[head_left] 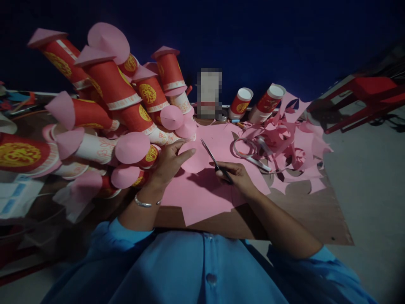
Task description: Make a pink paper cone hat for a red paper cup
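Closest in you've got the blue shirt (196,270) filling the bottom, both forearms reaching out over the near edge of the wooden bench (316,219). Left hand (169,162) has a silver bracelet (144,204) on the wrist, and its fingers are curled around the edge of a pink paper disc (194,158), pinching it from the left side. Right hand (236,175) is closed on the handles of the scissors (215,160), blades slightly parted and pointing up-left, tips right at the disc's right edge. Under both hands lies a big pink paper sheet (205,198) whose jagged lower corner hangs just past the bench's front edge.

Right of the hands the bench is bare wood along its near right corner, so that's the open patch. Further back on the right sits a heap of pink paper offcuts (294,147) with a tape roll (243,147) at its left edge.

The left side is crowded: a stack of red paper-cup tubes (110,97) with pink cone caps, leaning right up to the left hand. 2 more red cups (256,103) stand at the far edge by the dark blue wall (253,38). A red chair (363,97) sits off the far right.
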Tool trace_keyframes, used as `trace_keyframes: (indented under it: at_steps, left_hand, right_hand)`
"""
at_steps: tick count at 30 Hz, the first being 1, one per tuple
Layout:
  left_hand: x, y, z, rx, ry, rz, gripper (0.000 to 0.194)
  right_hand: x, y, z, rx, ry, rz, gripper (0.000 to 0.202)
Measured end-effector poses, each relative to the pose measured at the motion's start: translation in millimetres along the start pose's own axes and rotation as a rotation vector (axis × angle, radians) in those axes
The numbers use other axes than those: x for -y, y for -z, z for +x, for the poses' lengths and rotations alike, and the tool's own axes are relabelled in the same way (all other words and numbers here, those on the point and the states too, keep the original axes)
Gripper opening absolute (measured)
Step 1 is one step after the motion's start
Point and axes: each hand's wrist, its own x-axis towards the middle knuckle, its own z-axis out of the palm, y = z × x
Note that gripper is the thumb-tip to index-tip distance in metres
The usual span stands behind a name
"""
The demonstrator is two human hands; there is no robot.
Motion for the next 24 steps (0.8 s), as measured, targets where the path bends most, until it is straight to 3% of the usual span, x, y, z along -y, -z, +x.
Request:
trace_keyframes:
  at_steps: [7,24]
  left_hand:
    - [3.3,1.3,1.2,0.020,0.017,-0.038,0.041]
    - [5.8,-0.1,1.5,-0.073,0.003,-0.021,0.037]
  right_hand:
    - [-3.6,1.1,0.8,-0.010,-0.008,-0.004,0.049]
    - [0.2,-0.3,-0.2,-0.021,-0.032,0.005,0.046]
